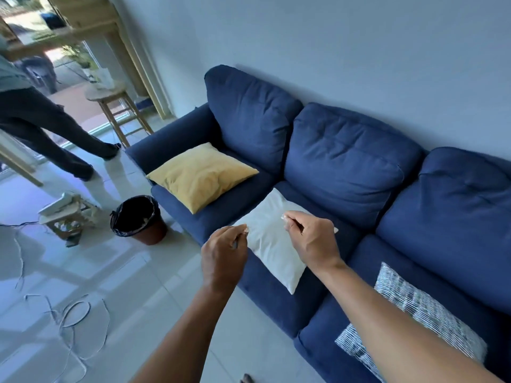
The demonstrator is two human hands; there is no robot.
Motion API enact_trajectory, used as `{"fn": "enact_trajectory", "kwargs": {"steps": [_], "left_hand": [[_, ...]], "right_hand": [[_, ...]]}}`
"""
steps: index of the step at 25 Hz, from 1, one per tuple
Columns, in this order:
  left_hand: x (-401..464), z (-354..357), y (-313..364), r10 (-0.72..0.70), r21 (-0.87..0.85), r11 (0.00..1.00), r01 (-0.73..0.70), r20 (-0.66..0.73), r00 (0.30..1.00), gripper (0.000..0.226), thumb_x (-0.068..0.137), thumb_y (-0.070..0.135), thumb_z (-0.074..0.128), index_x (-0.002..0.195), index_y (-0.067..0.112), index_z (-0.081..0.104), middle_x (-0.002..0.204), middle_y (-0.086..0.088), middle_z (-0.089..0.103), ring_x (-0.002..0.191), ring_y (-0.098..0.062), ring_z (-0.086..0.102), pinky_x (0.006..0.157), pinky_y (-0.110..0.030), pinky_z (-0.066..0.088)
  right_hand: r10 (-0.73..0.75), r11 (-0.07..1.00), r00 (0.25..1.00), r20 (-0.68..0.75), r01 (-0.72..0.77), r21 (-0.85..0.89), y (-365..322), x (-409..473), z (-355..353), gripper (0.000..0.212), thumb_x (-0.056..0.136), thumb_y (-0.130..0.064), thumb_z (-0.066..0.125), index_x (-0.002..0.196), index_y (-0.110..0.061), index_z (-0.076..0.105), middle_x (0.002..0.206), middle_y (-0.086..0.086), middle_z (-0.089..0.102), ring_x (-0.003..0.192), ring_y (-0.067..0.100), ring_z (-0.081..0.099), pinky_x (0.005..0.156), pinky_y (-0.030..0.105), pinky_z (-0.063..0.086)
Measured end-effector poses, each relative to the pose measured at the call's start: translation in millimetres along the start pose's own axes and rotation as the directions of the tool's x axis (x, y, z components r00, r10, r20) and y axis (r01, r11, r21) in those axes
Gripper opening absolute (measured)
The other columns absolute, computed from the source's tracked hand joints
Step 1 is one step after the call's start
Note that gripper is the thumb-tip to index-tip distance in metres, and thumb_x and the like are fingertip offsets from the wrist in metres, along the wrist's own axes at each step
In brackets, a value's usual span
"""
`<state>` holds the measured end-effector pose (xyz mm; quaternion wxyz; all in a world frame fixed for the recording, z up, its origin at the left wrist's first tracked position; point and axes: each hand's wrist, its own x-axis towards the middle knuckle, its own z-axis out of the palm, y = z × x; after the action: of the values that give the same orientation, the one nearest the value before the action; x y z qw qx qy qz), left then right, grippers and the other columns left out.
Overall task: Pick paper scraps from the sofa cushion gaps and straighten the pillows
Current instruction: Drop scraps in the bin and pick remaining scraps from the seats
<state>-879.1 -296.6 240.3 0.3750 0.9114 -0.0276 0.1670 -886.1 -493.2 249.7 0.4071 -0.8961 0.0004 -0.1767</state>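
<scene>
Hands grip the white pillow [272, 239], seemingly to square it: left hand [222, 254] at nine o'clock, right hand [313, 239] at three.

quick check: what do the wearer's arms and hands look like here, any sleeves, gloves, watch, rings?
Both forearms are bare as far as the frame shows; no sleeve in view. The left hand and right hand wear no gloves. No watch or band shows on either wrist, and no ring is visible. Fingernails look light-coloured, possibly polished, but the frame is too blurred to say.
</scene>
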Motion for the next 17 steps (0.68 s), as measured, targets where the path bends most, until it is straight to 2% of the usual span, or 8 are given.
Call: {"fn": "enact_trajectory", "kwargs": {"steps": [4,7,12,15,17], "left_hand": [[17.2,-44.6,-53.5,-0.031,0.035,0.999,0.033,-0.064,0.997,0.012,0.087,0.015,0.073,0.096,0.021,0.08,0.096,0.008,0.076,0.086,-0.012,0.07,0.077,-0.028,0.056],[28.7,-78.9,-94.0,-0.056,0.052,0.997,0.063,-0.127,0.99,0.011,0.087,0.015,0.075,0.095,0.02,0.08,0.094,0.007,0.076,0.084,-0.014,0.071,0.074,-0.029,0.057],[51.7,-119.5,-150.2,-0.155,0.09,0.979,0.182,-0.251,0.955,0.011,0.085,0.013,0.076,0.091,0.02,0.079,0.094,0.006,0.077,0.08,-0.016,0.072,0.07,-0.033,0.058],[76.4,-133.7,-172.6,-0.192,0.108,0.966,0.233,-0.303,0.933,0.009,0.085,0.013,0.076,0.09,0.02,0.079,0.092,0.005,0.077,0.076,-0.018,0.072,0.067,-0.034,0.058],[98.1,-141.2,-185.6,-0.212,0.127,0.955,0.268,-0.337,0.917,0.009,0.085,0.013,0.076,0.091,0.02,0.079,0.09,0.004,0.077,0.076,-0.019,0.072,0.067,-0.033,0.057]], "right_hand": [[-0.042,0.997,0.998,0.043,0.039,0.067,-47.7,17.3,66.3,0.027,0.1,-0.016,0.057,0.078,-0.001,0.062,0.061,0.014,0.057,0.06,0.033,0.054,0.058,0.044,0.051],[-0.081,0.99,0.994,0.074,0.072,0.124,-86.9,29.4,117.6,0.017,0.098,-0.015,0.061,0.092,-0.003,0.073,0.073,0.008,0.072,0.071,0.028,0.068,0.068,0.041,0.057],[-0.24,0.959,0.962,0.128,0.215,0.183,-134.6,57.5,187.1,0.015,0.096,-0.012,0.065,0.1,-0.002,0.076,0.089,0.007,0.078,0.081,0.023,0.074,0.075,0.039,0.061],[-0.29,0.946,0.936,0.2,0.249,0.207,-150.5,88.5,227.8,0.019,0.098,-0.015,0.062,0.091,0.0,0.072,0.077,0.015,0.073,0.072,0.034,0.068,0.07,0.045,0.058],[-0.317,0.938,0.917,0.241,0.264,0.225,-161.6,112.8,254.2,0.021,0.098,-0.017,0.06,0.092,0.0,0.071,0.08,0.019,0.072,0.075,0.038,0.068,0.071,0.048,0.057]]}}
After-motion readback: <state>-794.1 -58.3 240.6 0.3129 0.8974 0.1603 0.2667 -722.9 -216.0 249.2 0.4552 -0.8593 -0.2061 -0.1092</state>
